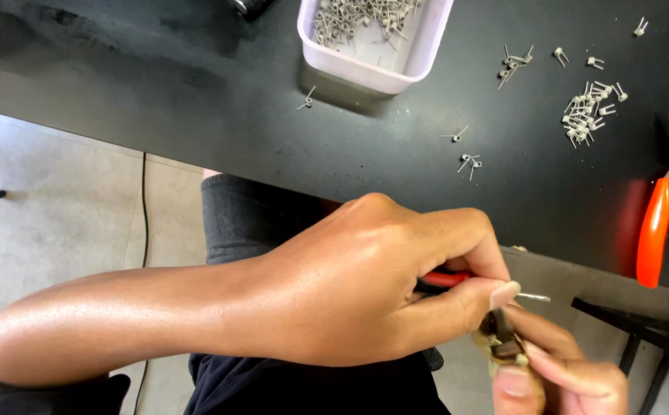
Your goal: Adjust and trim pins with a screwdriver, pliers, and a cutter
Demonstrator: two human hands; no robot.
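Head view: left hand [365, 292] closed over a red-handled tool [446, 279], thumb and forefinger pinching a thin metal pin [533, 297] that juts right, below the black table's [196, 115] edge. Right hand [561, 369] closed on a small dark part [503, 338], touching the left thumb. Pale tub [419, 54] at the table's far edge holds many small wire springs [350, 19]. More springs [589, 107] lie loose to its right; orange-handled cutters [661, 223] rest at the right edge.

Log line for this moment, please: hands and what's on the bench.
left hand: holds red-handled tool | right hand: pinches small metal part | tray of wire springs on black bench | orange-handled snips idle
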